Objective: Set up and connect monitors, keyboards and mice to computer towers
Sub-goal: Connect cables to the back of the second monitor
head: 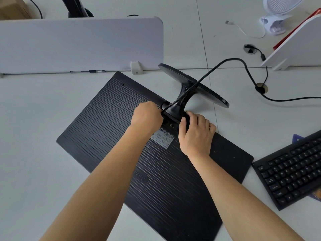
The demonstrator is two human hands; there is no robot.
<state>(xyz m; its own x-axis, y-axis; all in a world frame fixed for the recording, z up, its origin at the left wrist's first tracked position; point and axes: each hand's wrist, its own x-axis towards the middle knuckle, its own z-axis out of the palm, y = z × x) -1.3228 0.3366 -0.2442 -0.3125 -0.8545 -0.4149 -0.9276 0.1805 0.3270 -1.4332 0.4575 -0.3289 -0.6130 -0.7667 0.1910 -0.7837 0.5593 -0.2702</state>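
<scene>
Head view: a monitor [111, 129] lies face down on a smooth white desk [34, 136], set at an angle, with its back up. The back is matt black plastic, ribbed with fine wavy ridges. Its stand [180, 100] has a curved neck and a glossy round base, tipped on edge toward a pale grey divider panel [78, 44].

The left hand [146, 117] is curled into a fist round a black cable [224, 62] just left of the neck. The cable crosses the neck, arches up and drops into a round desk grommet [261, 88]. The right hand [196, 134] is just right of the neck, thumb and fingers pinching a black part [186, 119]. Whether that is a plug or a piece of the housing is hard to tell. The two hands are close but apart.

Between them sits a white sticker [163, 139] with a barcode; its small print is unreadable. Raised letters [140, 178] lower down read upside down as "SAM", the rest covered by the left forearm.

A black keyboard [291, 171] is cut off at the right edge. A white ribbed fan [278, 13] is cropped at the top.
</scene>
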